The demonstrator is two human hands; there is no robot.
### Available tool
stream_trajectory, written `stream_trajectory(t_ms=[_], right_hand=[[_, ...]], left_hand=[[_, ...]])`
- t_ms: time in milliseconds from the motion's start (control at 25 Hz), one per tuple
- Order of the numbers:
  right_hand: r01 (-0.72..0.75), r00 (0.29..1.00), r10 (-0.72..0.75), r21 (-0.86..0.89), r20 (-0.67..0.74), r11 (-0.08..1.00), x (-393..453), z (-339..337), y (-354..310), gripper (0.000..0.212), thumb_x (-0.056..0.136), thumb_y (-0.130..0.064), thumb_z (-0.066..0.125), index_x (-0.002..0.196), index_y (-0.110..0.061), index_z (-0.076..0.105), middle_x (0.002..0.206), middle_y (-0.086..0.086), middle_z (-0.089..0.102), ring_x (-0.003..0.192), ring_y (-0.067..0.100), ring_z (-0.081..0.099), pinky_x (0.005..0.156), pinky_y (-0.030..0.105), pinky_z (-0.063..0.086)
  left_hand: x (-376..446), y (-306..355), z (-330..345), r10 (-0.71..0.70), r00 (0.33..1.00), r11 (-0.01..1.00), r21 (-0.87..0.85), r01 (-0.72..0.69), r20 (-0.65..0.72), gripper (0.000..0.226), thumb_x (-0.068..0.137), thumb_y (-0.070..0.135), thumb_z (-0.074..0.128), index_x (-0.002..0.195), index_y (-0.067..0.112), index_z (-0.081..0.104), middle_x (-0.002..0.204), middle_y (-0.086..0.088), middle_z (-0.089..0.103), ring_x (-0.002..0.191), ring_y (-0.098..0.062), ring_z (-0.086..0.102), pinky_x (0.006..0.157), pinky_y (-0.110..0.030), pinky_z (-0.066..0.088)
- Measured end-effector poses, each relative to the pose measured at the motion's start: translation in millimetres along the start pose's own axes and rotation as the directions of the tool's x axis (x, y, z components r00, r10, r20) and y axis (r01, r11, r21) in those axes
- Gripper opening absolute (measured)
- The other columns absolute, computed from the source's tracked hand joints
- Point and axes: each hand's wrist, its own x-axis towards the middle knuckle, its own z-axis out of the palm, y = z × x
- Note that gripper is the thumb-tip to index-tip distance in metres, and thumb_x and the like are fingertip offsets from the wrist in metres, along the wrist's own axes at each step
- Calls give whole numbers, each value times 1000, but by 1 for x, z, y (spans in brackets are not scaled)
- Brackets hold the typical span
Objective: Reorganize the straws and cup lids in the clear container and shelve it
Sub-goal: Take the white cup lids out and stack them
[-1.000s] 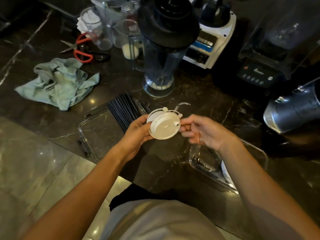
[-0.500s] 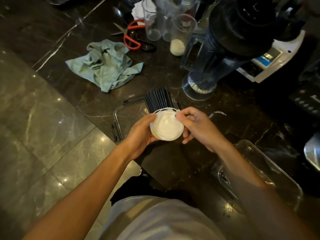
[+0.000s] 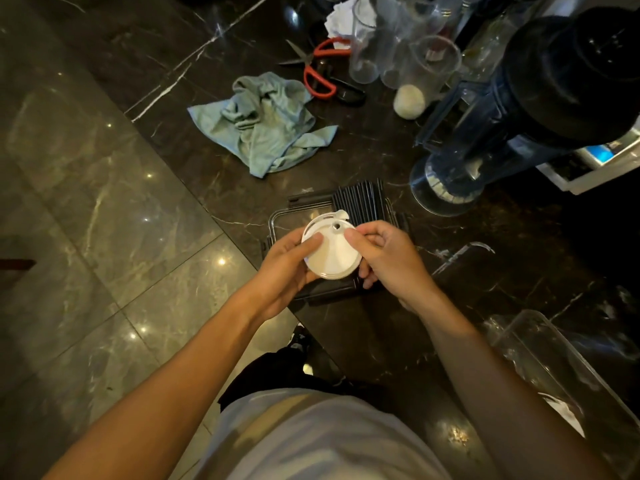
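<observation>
Head view: both forearms reach forward over the dark marble counter (image 3: 398,327). Left hand (image 3: 287,263) grips the white cup lids (image 3: 330,252) from the left, thumb on top. Right hand (image 3: 388,254) pinches the stack's right edge, fingers curled under. Stack sits above the clear tray (image 3: 277,220) holding black straws (image 3: 362,202); clear container (image 3: 554,362) at lower right, apart. Versus half a second ago: the lids' spout hole now faces up, right thumb lies flatter, camera shifted left.

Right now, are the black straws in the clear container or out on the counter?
In. The black straws lie side by side inside the clear container, behind the cup lids held in both hands.
</observation>
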Motion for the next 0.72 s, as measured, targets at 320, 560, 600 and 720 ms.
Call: stream_trajectory(t_ms=[320, 560, 600, 720], right_hand=[[-59, 998, 55, 103, 43, 993, 14, 10, 8, 21, 98, -32, 70, 112, -16, 67, 90, 4, 74, 62, 8, 65, 52, 28, 56], [-16, 998, 25, -142, 60, 990, 25, 29, 11, 27, 101, -22, 63, 128, -17, 62, 108, -3, 70, 88, 12, 71, 57, 26, 60], [-2, 999, 14, -240, 50, 971, 28, 33, 12, 30, 102, -23, 62, 131, -18, 61, 113, -3, 69, 93, 15, 70, 62, 30, 63], [70, 998, -57, -518, 41, 853, 30, 44, 17, 33, 105, -25, 55, 136, -16, 60, 124, 5, 61, 102, 21, 67, 78, 39, 63]], left_hand=[[-2, 2, -3, 45, 999, 991, 124, -42, -24, 34, 101, 17, 62, 135, 12, 63, 124, -10, 74, 113, -26, 72, 87, -35, 62], [0, -11, -19, 201, 908, 802, 594, 64, -369, 10, 96, 32, 71, 102, 25, 74, 99, -8, 77, 97, -27, 75, 84, -44, 64], [1, -13, -24, 210, 901, 751, 652, 99, -380, 11, 94, 35, 72, 101, 26, 73, 94, -6, 77, 92, -24, 76, 77, -39, 65], [3, -16, -30, 267, 880, 593, 787, 171, -393, 28, 90, 41, 76, 106, 18, 70, 89, 4, 74, 84, -15, 74, 69, -34, 64]])
